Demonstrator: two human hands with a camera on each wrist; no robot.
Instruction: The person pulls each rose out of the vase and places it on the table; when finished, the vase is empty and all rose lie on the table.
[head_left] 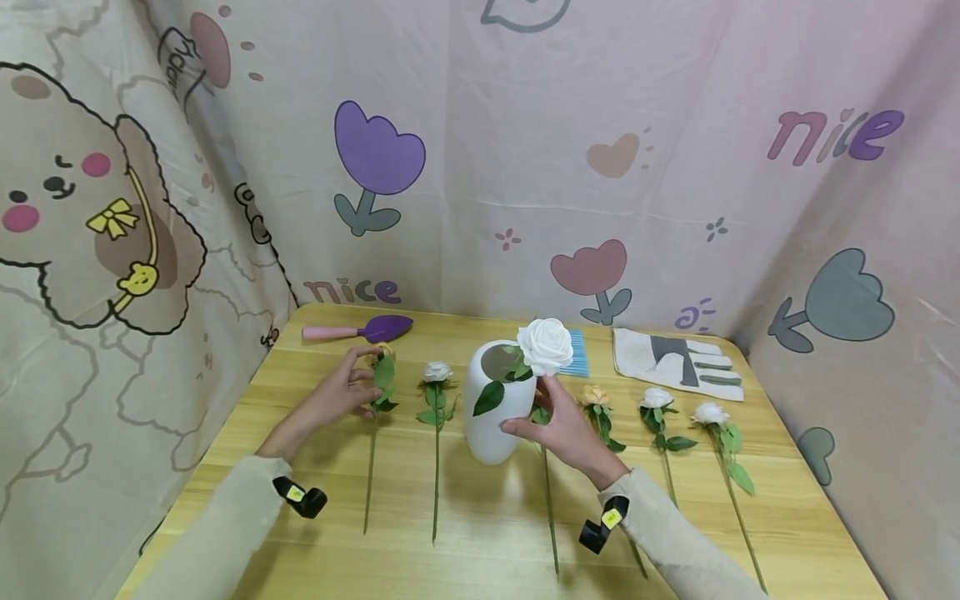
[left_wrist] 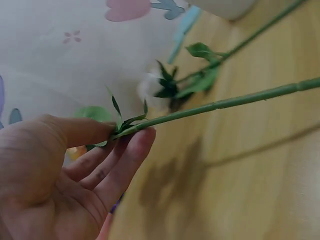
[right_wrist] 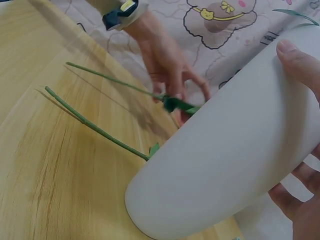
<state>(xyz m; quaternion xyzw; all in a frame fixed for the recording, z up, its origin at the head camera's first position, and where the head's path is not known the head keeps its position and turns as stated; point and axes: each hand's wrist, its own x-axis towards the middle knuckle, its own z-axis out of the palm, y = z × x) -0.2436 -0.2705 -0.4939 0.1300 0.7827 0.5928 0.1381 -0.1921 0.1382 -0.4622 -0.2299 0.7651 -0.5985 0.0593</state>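
Note:
My left hand [head_left: 347,390] pinches the green stem [left_wrist: 215,106] of a yellow-orange rose [head_left: 383,352] just below its bloom, thumb on one side and fingers on the other. In the left wrist view the stem slants up off the table, casting a shadow on the wood. With my right hand [head_left: 567,429] I hold a white vase [head_left: 491,437] round its side. A white rose [head_left: 546,346] stands in the vase, its bloom over the right rim and one leaf [head_left: 489,398] hanging down the front. The right wrist view shows the vase [right_wrist: 225,150] leaning across most of the frame.
Between my hands lies a white rose [head_left: 437,372]. To the right are a yellow rose [head_left: 595,396] and two white roses [head_left: 657,398]. Along the back sit a purple trowel [head_left: 386,327], a blue ridged piece [head_left: 578,354] behind the vase, and work gloves [head_left: 675,367].

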